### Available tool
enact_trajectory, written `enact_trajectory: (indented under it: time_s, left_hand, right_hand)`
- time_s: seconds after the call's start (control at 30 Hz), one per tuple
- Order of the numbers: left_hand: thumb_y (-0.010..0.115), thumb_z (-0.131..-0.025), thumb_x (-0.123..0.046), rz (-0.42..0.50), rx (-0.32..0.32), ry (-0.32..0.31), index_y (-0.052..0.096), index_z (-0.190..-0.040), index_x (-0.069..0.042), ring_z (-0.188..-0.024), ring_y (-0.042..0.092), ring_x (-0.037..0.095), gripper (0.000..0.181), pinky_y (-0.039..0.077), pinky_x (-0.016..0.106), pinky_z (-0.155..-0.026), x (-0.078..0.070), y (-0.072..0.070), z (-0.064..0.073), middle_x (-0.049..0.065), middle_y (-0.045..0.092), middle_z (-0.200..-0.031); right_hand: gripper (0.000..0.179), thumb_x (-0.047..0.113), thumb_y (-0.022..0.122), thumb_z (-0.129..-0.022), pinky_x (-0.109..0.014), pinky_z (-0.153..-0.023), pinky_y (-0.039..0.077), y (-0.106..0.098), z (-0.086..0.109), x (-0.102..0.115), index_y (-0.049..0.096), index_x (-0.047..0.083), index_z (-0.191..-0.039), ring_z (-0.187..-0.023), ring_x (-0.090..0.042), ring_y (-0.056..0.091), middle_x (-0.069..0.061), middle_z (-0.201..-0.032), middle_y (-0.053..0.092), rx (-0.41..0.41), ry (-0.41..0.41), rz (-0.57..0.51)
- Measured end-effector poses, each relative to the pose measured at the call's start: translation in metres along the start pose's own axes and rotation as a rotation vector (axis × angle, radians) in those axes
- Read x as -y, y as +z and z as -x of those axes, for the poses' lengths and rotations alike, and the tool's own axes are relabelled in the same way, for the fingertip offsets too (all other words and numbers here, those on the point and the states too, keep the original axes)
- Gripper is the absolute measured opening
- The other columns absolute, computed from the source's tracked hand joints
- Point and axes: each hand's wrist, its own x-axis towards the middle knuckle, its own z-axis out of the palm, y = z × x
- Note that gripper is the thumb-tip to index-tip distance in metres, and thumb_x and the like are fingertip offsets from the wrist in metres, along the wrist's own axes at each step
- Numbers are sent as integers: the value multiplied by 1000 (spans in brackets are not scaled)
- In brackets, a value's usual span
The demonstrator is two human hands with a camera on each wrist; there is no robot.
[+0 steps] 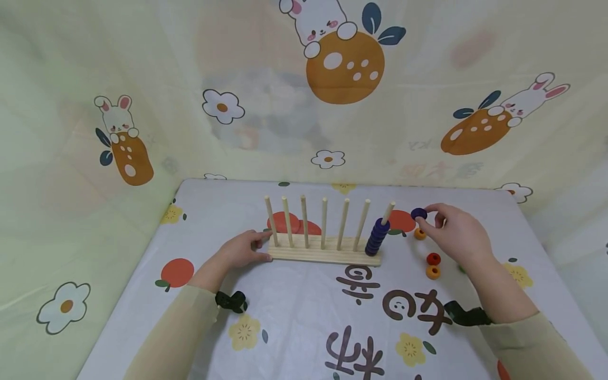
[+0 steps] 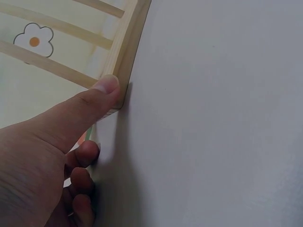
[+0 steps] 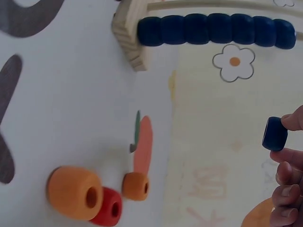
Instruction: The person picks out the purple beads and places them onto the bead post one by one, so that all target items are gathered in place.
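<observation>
A wooden peg stand (image 1: 328, 257) with several upright pegs sits on the table. My left hand (image 1: 244, 249) grips its left end, thumb at the front corner and index finger toward the back; the left wrist view shows the thumb (image 2: 106, 87) against the base. Dark blue beads (image 1: 377, 237) are stacked on the rightmost peg, whose tip sticks out above them. To the right of that peg, my right hand (image 1: 458, 232) pinches one more blue bead (image 3: 275, 134) between thumb and finger, raised above the table.
Loose beads lie on the table below the right hand: an orange bead (image 1: 433, 272), a red bead (image 1: 433, 258) and another orange bead (image 1: 420, 234). A bit of green shows beside the right wrist. A patterned cloth (image 1: 266, 148) hangs behind the table.
</observation>
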Motion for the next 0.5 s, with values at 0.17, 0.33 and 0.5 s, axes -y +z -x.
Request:
enact_trajectory:
  time_s: [0.17,0.33,0.5]
  left_hand:
    - [81,-81,-44,-7,1,1,49,-148,-28,-83,47,16,76,38,32,-71,0,0,0,0,51,-91]
    - [81,-81,-44,-7,3,2,49,-148,-27,-83,47,16,76,37,33,-71,-1,-1,1,0,51,-92]
    - [81,-81,-44,-10,5,-8,49,-148,-28,-85,47,16,76,38,33,-72,-2,0,1,0,51,-93]
  right_hand:
    - [54,48,62,-94,-34,-53,36,-6,2,11,60,5,-126,-70,-25,47,-9,-84,54,4,6,-6]
    - [57,51,61,-94,-34,-54,38,-10,3,19,59,5,-128,-72,-25,47,-9,-86,54,5,4,-18]
    - [57,51,61,-94,-34,-54,39,-12,4,24,58,6,-130,-73,-25,47,-9,-87,54,3,7,-27]
